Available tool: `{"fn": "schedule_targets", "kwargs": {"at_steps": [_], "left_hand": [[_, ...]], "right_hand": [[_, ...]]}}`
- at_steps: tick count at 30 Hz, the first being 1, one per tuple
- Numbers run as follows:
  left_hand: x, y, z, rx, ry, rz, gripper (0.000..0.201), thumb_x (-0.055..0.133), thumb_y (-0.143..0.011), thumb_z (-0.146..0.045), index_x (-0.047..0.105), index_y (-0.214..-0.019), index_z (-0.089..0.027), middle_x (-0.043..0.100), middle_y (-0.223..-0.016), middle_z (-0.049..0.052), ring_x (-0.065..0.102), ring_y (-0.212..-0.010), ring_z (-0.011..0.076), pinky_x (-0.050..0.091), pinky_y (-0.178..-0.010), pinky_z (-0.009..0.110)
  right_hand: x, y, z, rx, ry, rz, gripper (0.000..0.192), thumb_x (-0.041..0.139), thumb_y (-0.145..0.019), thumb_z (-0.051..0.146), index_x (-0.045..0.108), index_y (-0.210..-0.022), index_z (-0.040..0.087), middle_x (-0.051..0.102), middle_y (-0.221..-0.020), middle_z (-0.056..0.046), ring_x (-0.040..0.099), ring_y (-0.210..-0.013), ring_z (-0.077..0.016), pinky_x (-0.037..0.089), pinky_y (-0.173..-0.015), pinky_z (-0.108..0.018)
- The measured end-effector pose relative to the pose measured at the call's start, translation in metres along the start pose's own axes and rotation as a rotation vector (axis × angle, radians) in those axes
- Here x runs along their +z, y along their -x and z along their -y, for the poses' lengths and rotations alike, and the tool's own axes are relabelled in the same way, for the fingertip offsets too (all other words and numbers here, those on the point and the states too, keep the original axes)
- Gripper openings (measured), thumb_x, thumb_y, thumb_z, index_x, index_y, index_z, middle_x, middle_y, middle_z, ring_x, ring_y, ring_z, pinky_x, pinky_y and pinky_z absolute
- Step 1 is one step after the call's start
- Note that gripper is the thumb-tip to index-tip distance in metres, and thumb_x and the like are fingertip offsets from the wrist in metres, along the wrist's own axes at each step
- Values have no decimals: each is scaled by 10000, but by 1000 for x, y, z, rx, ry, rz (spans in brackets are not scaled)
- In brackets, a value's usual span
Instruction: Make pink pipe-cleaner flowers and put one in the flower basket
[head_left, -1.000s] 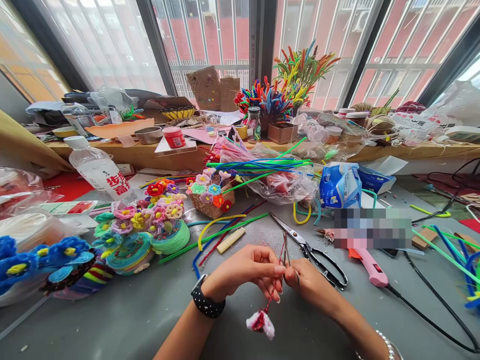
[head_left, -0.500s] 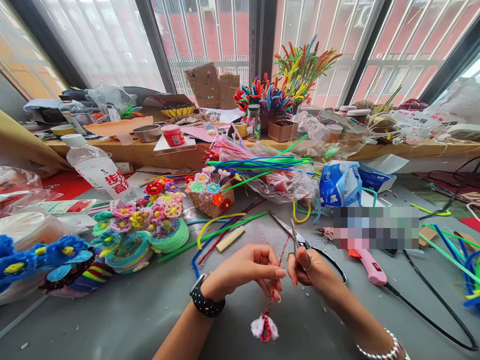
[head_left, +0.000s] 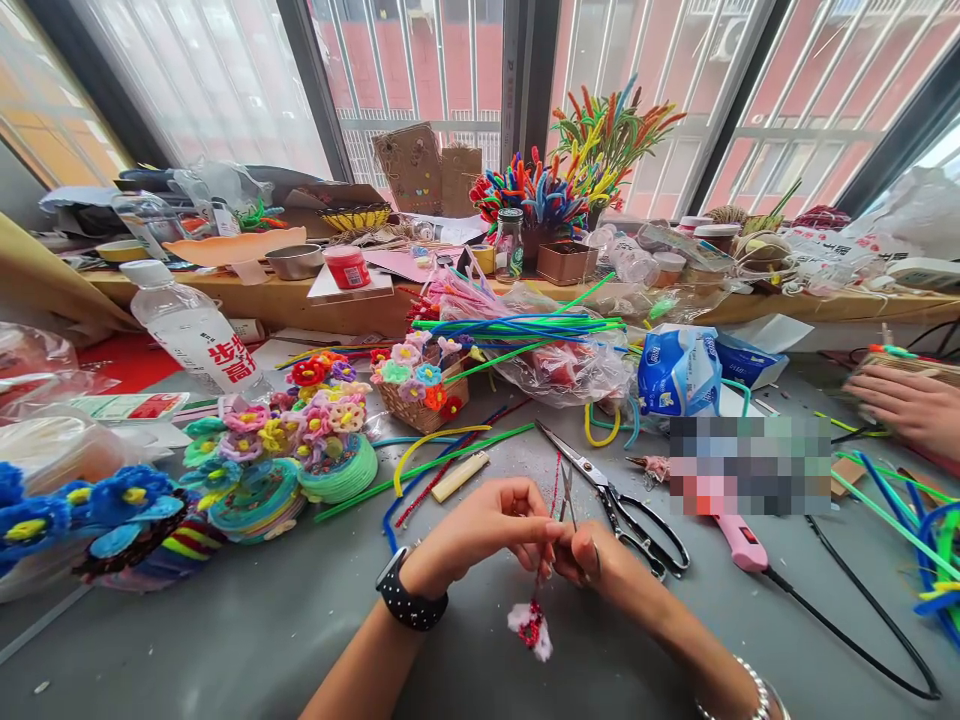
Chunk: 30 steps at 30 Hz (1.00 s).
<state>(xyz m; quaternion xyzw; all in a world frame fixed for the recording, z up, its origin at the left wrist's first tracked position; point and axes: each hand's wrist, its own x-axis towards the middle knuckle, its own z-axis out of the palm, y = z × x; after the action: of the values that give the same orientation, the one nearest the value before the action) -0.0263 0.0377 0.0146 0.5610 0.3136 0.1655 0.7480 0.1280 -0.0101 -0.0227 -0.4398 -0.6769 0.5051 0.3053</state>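
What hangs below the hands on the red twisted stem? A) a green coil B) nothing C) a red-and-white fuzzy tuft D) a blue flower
C: a red-and-white fuzzy tuft dangles on the red stem just under where the left hand and right hand pinch it, above the grey table.

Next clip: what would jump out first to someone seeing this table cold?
At bottom centre, the left hand and right hand pinch a red pipe cleaner ending in a red-and-white pompom. Pipe-cleaner flowers crowd the table's left; black-handled scissors lie right of the hands.
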Motion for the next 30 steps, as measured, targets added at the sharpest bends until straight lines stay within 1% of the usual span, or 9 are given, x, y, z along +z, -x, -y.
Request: {"fn": "schedule_targets", "kwargs": {"at_steps": [5,9,13,16,19,22,25,30], "left_hand": [[1,-1,1,-25,-24,3,351,654,-590,-421,451,-656,-143,583,-554,-17,544,-487,93,407,-532,233],[1,-2,4,-36,-21,11,322,656,-602,-390,463,-669,-142,592,-575,-8,560,-507,100,427,-548,238],[0,-3,6,-32,-47,-20,314,661,-594,-383,478,-661,-136,574,-559,-16,553,-497,92,431,-530,222],[-1,-5,8,-28,-64,-37,316,658,-593,-388,487,-663,-132,561,-554,-20,545,-482,86,431,-503,212],[-1,-5,9,-31,-63,-44,310,652,-601,-383,483,-669,-132,564,-564,-15,544,-474,83,432,-492,208],[-1,-4,8,-39,-53,-18,311,653,-605,-380,468,-664,-138,561,-552,-16,545,-466,85,426,-482,205],[-1,-4,8,-40,-39,19,302,652,-614,-368,460,-661,-140,564,-538,-14,544,-464,86,424,-490,208],[-1,-4,7,-28,-23,16,300,645,-623,-368,455,-660,-139,565,-531,-12,551,-470,92,425,-496,215]], "right_hand": [[1,1,-1,-10,16,0,740,56,-644,778,425,-493,154,261,-477,43,231,-465,-78,178,-436,-233],[1,1,0,-19,1,-29,746,88,-652,775,460,-500,147,331,-486,29,262,-468,-80,210,-449,-231],[2,-1,-2,-34,-34,-26,761,110,-663,769,499,-476,141,388,-469,11,296,-455,-82,231,-455,-234],[2,-3,-7,-14,-57,-16,760,157,-679,756,522,-443,133,358,-428,17,285,-425,-76,215,-438,-234],[3,-4,-11,4,-78,-23,751,197,-677,754,542,-455,124,347,-418,22,264,-409,-69,197,-426,-231],[4,-3,-11,0,-78,-34,772,156,-649,779,524,-465,126,375,-433,14,285,-420,-73,205,-430,-230],[3,-3,-9,3,-67,-46,776,123,-631,794,486,-437,135,364,-423,14,293,-423,-76,208,-431,-232],[4,-3,-8,17,-91,-33,763,186,-638,787,524,-465,125,312,-411,34,248,-405,-66,178,-418,-231]]}}
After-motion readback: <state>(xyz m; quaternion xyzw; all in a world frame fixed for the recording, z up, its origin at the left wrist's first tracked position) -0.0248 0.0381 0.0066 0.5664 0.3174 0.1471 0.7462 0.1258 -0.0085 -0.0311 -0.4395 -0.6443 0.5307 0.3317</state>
